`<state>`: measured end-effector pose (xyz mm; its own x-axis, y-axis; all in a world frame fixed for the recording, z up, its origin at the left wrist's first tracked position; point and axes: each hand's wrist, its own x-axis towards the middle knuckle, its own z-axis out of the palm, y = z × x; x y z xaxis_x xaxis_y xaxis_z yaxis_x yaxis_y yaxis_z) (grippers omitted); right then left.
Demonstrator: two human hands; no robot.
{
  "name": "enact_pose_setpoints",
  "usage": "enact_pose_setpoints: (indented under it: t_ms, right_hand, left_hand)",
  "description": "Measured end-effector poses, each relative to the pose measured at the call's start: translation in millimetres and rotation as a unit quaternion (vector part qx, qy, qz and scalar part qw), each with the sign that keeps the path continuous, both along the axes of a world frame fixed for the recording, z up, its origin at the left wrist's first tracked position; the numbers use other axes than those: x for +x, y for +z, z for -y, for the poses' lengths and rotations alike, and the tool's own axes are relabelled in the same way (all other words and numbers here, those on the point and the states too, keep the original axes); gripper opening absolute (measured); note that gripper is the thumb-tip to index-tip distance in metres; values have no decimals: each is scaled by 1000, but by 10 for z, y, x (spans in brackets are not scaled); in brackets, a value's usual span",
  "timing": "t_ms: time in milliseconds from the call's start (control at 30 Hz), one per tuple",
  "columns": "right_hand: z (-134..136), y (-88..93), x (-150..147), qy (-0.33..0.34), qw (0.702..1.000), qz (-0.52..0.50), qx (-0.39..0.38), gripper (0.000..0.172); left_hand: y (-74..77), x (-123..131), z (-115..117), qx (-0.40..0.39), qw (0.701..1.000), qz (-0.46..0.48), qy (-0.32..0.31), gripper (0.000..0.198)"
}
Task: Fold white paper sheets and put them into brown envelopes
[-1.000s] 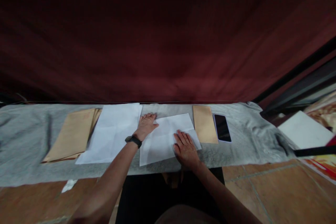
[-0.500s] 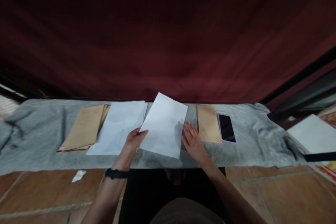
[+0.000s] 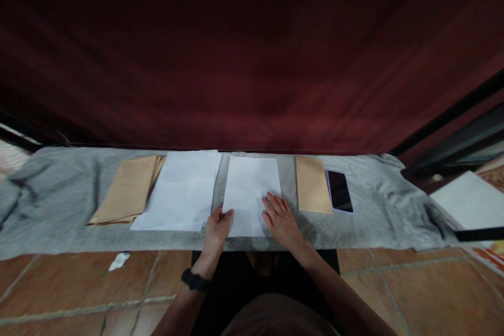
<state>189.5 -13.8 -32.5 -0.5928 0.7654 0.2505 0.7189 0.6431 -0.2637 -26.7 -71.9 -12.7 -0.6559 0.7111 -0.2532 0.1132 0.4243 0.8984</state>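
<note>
Main chg vs. half a sec ago: the white sheet (image 3: 250, 184) is down flat on the grey cloth-covered surface (image 3: 374, 194), no longer held up at a tilt. It's also turned lengthwise vs. a sec ago, when it's crosswise & skewed; short edge now faces the person, approx. square to the front edge. Judging by that, positioning of the sheet is prob. about done.

Sheet's pos.: btwn the white paper pile (image 3: 179, 189) on its left & the single brown envelope (image 3: 314, 184) on its right, apart from both. Left hand (image 3: 218, 226) is at the sheet's lower left edge, fingers part-curled, thumb over the edge; can't tell if it's actually pinching. Right hand (image 3: 280, 220) is open, fingers spread a bit, laid on the lower right part, gripping nothing. Pile, single envelope, brown envelope stack (image 3: 126, 189) far left & phone (image 3: 339, 191) far right: no real chg.

Writing/brands: nothing legible. Sheet & pile show no readable text. Envelope stack has a faint reddish mark nr its top, too blurred to read. Phone screen's dark, no logo visible. Red-yellow printed item (image 3: 492, 257) at the lower right edge: cut off, unreadable. Dark wristband (image 3: 195, 280) on left wrist: no make visible.
</note>
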Motion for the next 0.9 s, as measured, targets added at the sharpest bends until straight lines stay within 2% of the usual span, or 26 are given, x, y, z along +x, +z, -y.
enact_pose_setpoints:
  t_ms: [100, 200, 300, 400, 467, 533, 700, 800, 900]
  right_hand:
    - [53, -47, 19, 3, 1000, 10, 9, 46]
    - [113, -74, 45, -2, 1000, 9, 14, 46]
    - [156, -69, 70, -7, 1000, 4, 12, 46]
    - [162, -63, 86, -3, 1000, -11, 5, 45]
    - [118, -62, 68, -5, 999, -37, -2, 45]
    - [6, -52, 1, -21, 997, -77, -15, 46]
    - [-539, 30, -418, -57, 984, -165, -45, 53]
    - [-846, 39, -696, -39, 992, -115, -42, 54]
    - [-1000, -36, -854, -68, 996, -41, -40, 51]
  left_hand:
    - [54, -59, 28, -8, 1000, -28, -12, 18]
    - [96, -75, 123, -26, 984, -171, -46, 36]
    - [123, -6, 175, -12, 919, -386, -73, 41]
    - [115, 156, 36, 54, 857, -491, -149, 44]
    - [78, 287, -172, 78, 828, -503, -237, 48]
    - [27, 396, -429, 65, 810, -507, -289, 52]
    - [-62, 409, -1006, 5, 809, -496, -314, 56]
    - [-86, 283, -1213, -31, 810, -497, -309, 57]
    - [-136, 154, -1309, -67, 812, -499, -295, 57]
